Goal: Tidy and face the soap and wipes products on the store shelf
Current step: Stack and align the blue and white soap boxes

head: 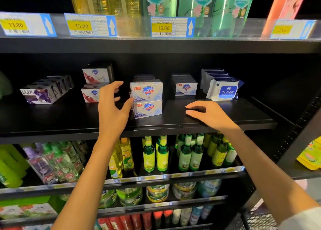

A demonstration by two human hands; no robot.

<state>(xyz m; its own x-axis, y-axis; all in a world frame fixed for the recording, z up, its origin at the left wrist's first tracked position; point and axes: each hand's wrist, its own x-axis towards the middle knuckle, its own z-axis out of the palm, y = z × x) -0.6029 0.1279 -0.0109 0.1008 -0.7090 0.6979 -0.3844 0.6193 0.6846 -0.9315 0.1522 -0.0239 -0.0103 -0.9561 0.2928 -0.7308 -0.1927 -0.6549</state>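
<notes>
The stacked pale blue-and-white cardboard soap boxes stand mid-shelf, set back from the black shelf edge. Left hand and right hand are spread, empty; the stack is best drawn forward squarely.

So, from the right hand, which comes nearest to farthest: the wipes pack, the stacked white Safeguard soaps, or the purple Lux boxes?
From the right hand:
1. Wipes pack, just above, to its right.
2. Stacked white Safeguard soaps, to its left, mid-shelf.
3. Purple Lux boxes, far left end.
</notes>
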